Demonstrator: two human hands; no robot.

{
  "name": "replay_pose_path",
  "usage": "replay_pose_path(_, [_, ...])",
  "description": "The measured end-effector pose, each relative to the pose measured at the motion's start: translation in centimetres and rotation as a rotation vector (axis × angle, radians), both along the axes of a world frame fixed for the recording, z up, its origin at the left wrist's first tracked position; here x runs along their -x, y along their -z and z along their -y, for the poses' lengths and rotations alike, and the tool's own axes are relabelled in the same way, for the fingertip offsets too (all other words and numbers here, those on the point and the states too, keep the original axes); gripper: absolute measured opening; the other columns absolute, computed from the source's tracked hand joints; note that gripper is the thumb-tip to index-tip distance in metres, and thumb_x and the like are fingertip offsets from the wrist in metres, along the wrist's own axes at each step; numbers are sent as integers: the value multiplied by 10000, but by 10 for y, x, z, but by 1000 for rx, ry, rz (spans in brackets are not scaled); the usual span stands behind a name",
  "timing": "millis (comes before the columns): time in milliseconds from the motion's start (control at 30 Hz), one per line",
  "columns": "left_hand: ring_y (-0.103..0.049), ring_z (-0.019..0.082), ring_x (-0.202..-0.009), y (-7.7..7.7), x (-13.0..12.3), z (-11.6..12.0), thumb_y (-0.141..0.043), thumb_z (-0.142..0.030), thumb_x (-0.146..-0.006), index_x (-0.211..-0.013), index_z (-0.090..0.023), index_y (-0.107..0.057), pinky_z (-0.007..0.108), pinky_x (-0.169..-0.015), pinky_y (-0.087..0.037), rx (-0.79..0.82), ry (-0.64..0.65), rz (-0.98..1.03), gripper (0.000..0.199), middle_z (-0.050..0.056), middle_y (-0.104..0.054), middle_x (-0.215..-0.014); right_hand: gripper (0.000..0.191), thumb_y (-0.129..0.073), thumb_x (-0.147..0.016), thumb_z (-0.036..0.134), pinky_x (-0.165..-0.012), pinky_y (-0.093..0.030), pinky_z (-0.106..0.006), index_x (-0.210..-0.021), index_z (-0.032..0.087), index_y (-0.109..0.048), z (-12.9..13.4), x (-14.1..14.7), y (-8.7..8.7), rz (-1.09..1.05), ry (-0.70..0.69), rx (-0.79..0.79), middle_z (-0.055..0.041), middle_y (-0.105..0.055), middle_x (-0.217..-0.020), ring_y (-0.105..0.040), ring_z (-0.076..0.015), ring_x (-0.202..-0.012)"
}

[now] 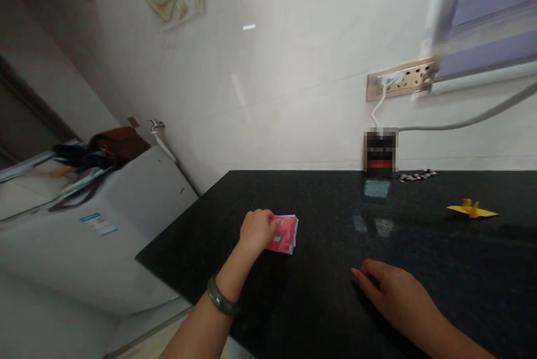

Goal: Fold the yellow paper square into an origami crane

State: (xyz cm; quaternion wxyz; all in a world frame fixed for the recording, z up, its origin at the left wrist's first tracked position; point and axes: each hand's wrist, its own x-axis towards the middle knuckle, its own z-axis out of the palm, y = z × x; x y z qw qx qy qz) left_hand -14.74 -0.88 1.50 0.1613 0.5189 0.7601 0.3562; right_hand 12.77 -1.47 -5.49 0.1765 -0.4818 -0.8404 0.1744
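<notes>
A stack of paper (284, 237), its top sheet pink and printed, paler edges showing beneath, is grasped at its left side by the left hand (257, 229), toward the left end of a dark, glossy bench (319, 275). Whether one sheet or the whole stack is pinched cannot be told. Nothing is seen held by the right hand (392, 290); its fingers are loosely curled, well apart from the stack, and whether the bench is touched by it is unclear. Farther right, a yellow paper figure (473, 211) with spread wings is displayed, its folding judged complete. By contrast, no fold can be made out in the stack's visible part, and no sheet is seen set apart from it. A beaded strand (418, 175) is laid along the wall (302, 118), beside a blurred box (380, 152).
</notes>
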Motion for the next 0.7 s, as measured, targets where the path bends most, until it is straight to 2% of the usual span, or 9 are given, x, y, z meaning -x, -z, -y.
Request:
replay_pose_path(167, [-396, 380, -1086, 21, 21, 14, -686, -469, -492, -786, -147, -580, 405, -839, -289, 246, -79, -212, 449, 198, -550, -1031, 313, -372, -810, 399, -486, -299, -288, -566, 230, -472, 3, -2, -1, -22, 1, 36, -24, -604, -566, -584, -202, -539])
replay_pose_path(233, [-436, 381, -1059, 27, 32, 11, -705, -473, -473, -836, -136, -573, 402, -812, -323, 349, -98, -232, 513, 204, -557, -1028, 320, -374, -808, 402, -479, -294, -288, -556, 228, -469, 2, -3, 0, -31, 1, 43, -26, -603, -559, -580, -201, -531])
replay_pose_path(300, [-495, 344, -1001, 31, 43, 4, -698, -446, -530, -840, -147, -583, 390, -793, -359, 448, -90, -220, 446, 160, -591, -962, 324, -378, -806, 402, -475, -290, -286, -548, 225, -464, 2, -3, 0, -41, 2, 41, -25, -599, -547, -573, -197, -519])
replay_pose_path(400, [-533, 198, -921, 36, 59, -5, -490, -303, -804, -1053, -151, -506, 391, -765, -441, 549, -84, -183, 293, 75, -533, -1061, 329, -367, -813, 398, -480, -296, -279, -554, 220, -467, 3, -4, -1, -52, -5, 41, -19, -596, -549, -568, -190, -522])
replay_pose_path(567, [-536, 196, -908, 43, 74, -8, -476, -285, -814, -1084, -150, -488, 388, -750, -458, 593, -93, -68, 302, 77, -518, -1085, 342, -341, -829, 400, -500, -306, -267, -571, 212, -461, 4, -4, -2, -30, -23, 50, -5, -584, -561, -570, -182, -542])
replay_pose_path(700, [-536, 195, -906, 45, 80, -2, -473, -285, -816, -1086, -148, -486, 391, -749, -459, 543, -91, 44, 303, 78, -518, -1085, 346, -333, -833, 411, -501, -304, -264, -579, 211, -459, 4, -3, -4, -10, -21, 60, -3, -578, -561, -569, -183, -548])
